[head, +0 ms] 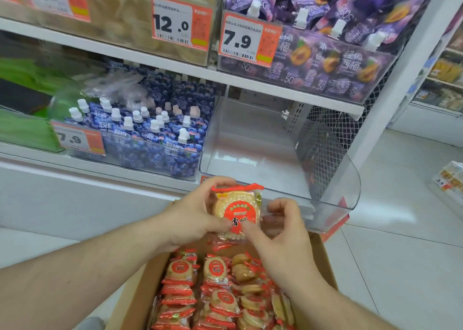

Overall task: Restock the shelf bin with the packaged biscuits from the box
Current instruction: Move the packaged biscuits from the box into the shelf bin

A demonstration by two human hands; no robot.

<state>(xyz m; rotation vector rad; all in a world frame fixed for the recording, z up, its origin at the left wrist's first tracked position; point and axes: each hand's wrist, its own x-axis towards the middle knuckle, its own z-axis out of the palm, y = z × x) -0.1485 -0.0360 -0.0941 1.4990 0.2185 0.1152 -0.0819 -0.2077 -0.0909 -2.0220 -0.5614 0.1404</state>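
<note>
Both hands hold one biscuit pack (236,210) above the cardboard box (325,262), just in front of the clear shelf bin (333,179). Left hand (193,214) has fingers curled over the pack's top edge and thumb pinching its left side. Right hand (280,232) pinches the lower right of the pack with its thumb; its fingers are curled behind. More packs stand in rows in the box. The bin's floor is bare. Blue pouches (155,134) fill the bin to the left.
</note>
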